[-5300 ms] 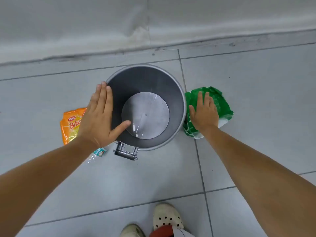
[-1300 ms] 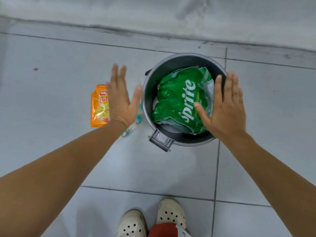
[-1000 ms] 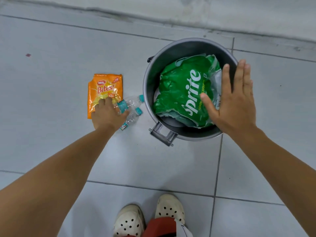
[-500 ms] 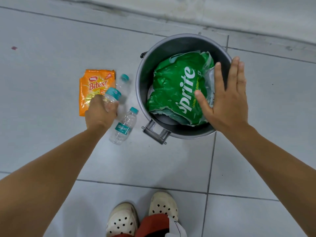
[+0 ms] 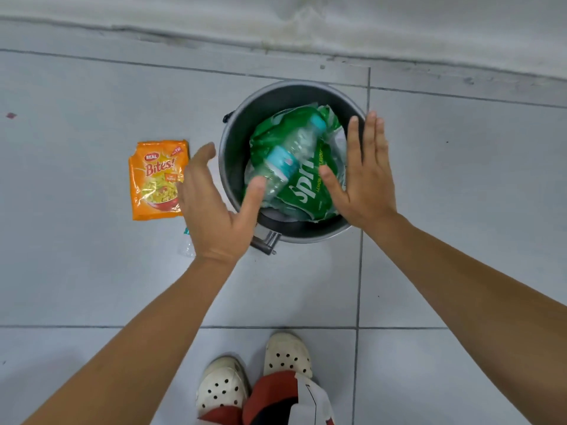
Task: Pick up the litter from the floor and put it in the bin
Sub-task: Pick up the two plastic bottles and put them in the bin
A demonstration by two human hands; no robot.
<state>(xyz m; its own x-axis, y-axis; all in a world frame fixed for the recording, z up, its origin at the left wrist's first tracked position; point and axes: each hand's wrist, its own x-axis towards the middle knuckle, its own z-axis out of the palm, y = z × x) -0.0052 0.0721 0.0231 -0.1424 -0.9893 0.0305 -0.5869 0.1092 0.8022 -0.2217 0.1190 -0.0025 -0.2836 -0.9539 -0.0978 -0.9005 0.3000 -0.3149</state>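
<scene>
head view: the bin (image 5: 236,154) was seen holding the green wrapper (image 5: 306,191) with a clear bottle (image 5: 288,157) lying on it. the orange packet (image 5: 156,179) lay flat on the floor, just beside the spread, empty left hand (image 5: 214,210) (light, crinkly, best pinched at an edge). the right hand (image 5: 365,176) was held flat and empty over the rim.

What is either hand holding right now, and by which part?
Nothing. The left hand and right hand are both open; the bottle lies loose on the green wrapper in the bin.
</scene>
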